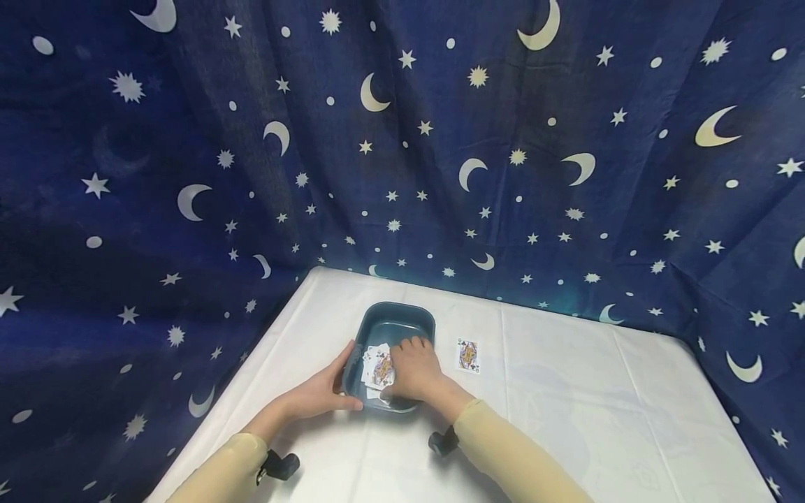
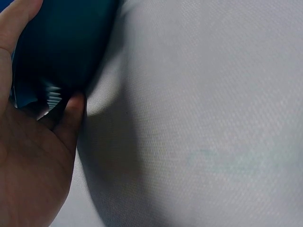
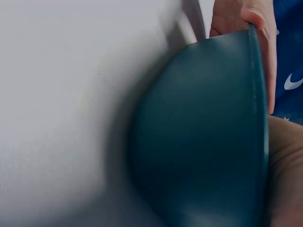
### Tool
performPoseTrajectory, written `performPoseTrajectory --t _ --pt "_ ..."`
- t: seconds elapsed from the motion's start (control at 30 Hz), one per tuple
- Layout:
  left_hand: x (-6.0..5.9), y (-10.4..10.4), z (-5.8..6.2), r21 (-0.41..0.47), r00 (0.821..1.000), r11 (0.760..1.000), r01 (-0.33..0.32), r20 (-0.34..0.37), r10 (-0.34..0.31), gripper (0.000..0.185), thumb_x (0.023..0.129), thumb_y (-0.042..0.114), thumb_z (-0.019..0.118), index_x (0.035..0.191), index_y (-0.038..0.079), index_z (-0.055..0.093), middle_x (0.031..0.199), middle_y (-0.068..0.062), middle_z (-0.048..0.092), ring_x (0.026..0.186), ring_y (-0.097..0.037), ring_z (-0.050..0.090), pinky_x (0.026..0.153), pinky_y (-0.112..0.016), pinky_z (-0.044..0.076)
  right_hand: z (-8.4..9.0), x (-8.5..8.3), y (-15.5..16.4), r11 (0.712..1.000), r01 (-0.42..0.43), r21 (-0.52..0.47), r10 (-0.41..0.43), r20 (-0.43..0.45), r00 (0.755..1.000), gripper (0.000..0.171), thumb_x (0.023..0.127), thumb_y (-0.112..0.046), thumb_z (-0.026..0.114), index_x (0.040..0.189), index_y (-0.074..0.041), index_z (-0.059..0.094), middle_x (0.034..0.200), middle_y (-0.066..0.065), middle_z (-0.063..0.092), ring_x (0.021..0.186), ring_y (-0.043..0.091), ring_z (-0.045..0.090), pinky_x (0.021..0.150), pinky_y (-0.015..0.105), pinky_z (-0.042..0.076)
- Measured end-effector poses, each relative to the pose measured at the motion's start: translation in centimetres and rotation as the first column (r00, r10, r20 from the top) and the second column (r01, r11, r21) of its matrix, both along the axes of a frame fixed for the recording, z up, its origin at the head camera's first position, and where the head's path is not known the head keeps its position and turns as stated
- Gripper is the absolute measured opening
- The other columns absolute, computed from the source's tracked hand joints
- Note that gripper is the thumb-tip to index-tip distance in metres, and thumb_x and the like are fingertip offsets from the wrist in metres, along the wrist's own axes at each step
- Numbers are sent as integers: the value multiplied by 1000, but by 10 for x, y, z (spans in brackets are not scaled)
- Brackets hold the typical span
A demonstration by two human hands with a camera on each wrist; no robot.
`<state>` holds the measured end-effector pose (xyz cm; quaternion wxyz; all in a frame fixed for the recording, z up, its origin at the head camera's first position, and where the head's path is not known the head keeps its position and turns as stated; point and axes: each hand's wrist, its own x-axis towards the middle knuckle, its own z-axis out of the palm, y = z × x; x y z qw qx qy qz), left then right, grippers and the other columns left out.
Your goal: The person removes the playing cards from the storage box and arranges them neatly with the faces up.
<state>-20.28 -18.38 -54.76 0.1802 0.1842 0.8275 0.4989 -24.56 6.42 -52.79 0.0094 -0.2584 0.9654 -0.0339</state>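
Forearms: two beige-sleeved arms enter from the near edge of the white-clothed table [image 1: 566, 405], each with a dark wrist-mounted unit.
Left hand [image 1: 321, 392]: cupped against the outer left wall of the dark teal rounded plastic tub [image 1: 402, 316]; thumb along the near wall, fingers together on the side, curled round it.
Right hand [image 1: 411, 369]: palm down inside the tub, over the loose face-up playing cards [image 1: 376, 367]; whether the fingers pinch a card or merely press cannot be told.
Tub position: mid-table, towards the far left corner.
Single card: one face-up court card [image 1: 468, 355] lies flat on the cloth just right of the tub, apart from it.
Surroundings: dark blue moon-and-star cloth hangs behind.
Risk, judged: cards fanned loosely could slide or spill if the tub tips under uneven hand pressure; several may lift together, being stacked.
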Motion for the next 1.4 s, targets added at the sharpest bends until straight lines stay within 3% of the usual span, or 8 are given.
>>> performPoseTrajectory --t 0.17,0.33,0.5,0.77,0.93,1.07,1.23,1.4 --pt "0 0 -1 7 1000 1000 4 6 -4 123 85 30 86 166 18 -5 172 -9 -4 155 -36 13 119 -48 32 13 -1 11 993 -47 -109 45 -27 999 101 62 -62 91 141 -7 59 134 11 59 131 34 45 121 58 24" --pt "0 0 -2 9 1000 1000 -3 6 3 123 84 29 87 166 18 -5 171 -13 -4 154 -38 14 119 -49 32 31 -4 31 973 -54 -224 49 -30 998 100 68 -53 92 146 -6 53 139 11 57 134 32 43 120 51 28" --pt "0 0 -3 -4 1000 1000 -8 -11 8 124 83 30 88 166 19 -4 171 -11 -5 155 -36 11 119 -48 30 44 -12 63 948 -9 -318 5 -13 1000 97 68 -51 92 146 -8 54 139 9 57 134 30 42 116 49 33" --pt "2 -1 -1 -18 1000 1000 -21 -10 21 124 82 31 88 166 19 -3 172 -10 -4 155 -35 10 120 -47 29 61 -26 139 920 66 -386 -82 -24 996 94 70 -55 89 144 -7 57 141 16 56 138 38 39 117 58 31" --pt "4 -2 0 -25 1000 999 -26 -7 26 124 82 31 88 166 19 -3 172 -10 -3 155 -35 10 120 -47 29 60 -32 182 917 126 -378 -130 15 991 95 73 -56 87 147 -8 54 146 21 49 139 41 34 115 62 32" --pt "3 -2 0 -24 1000 999 -24 -2 24 125 82 32 88 166 20 -3 172 -9 -4 155 -33 9 120 -47 28 55 -31 206 912 180 -368 -163 77 984 94 73 -48 90 150 -10 50 148 22 45 140 42 32 113 66 31" --pt "2 -1 0 -21 1000 1000 -17 -3 17 124 82 33 88 166 21 -3 172 -8 -5 155 -33 8 120 -46 28 44 -30 224 916 212 -340 -181 121 976 90 72 -35 93 147 -5 53 145 25 46 135 46 35 111 68 32" --pt "1 1 -1 -23 1000 1000 -13 -7 13 124 83 34 87 166 21 -4 172 -8 -5 155 -32 8 120 -46 27 29 -29 235 926 251 -282 -206 180 962 89 72 -34 94 145 -2 54 144 25 48 132 46 38 110 67 34"
